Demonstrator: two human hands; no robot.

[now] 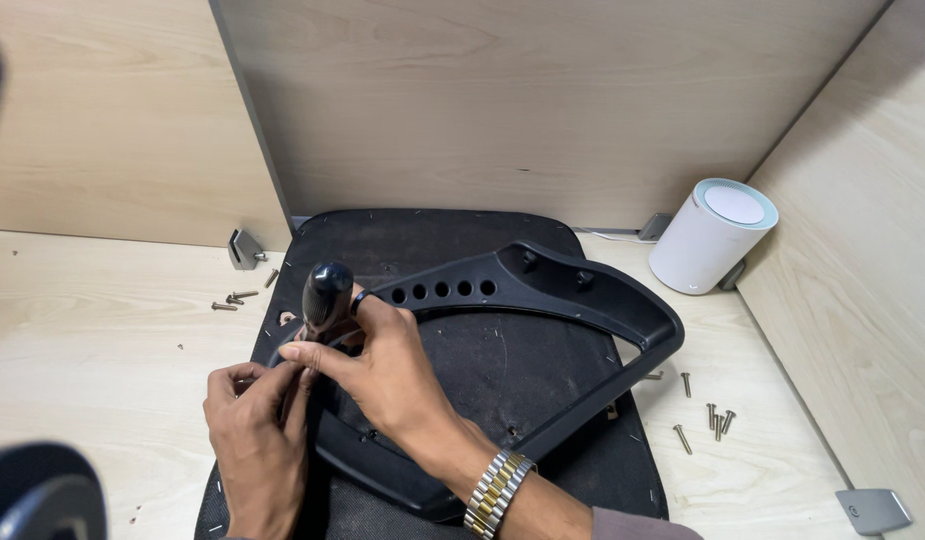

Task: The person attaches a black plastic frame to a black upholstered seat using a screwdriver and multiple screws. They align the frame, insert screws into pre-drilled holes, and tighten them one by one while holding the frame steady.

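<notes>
An upturned black chair seat (463, 240) lies on the desk with a black plastic armrest frame (593, 295) resting on it. My right hand (383, 365) grips a screwdriver with a black handle (327, 292), held upright at the frame's left end. My left hand (255, 440) sits just below it, its fingers pinched around the screwdriver's lower shaft near the frame. The tip of the screwdriver is hidden by my hands. I wear a metal watch (497, 492) on my right wrist.
Loose screws (235, 300) lie on the desk left of the seat, several more screws (711, 415) to its right. A white cylinder (711, 236) stands at the back right. A grey metal bracket (873, 510) lies at the front right. Wooden partition walls enclose the desk.
</notes>
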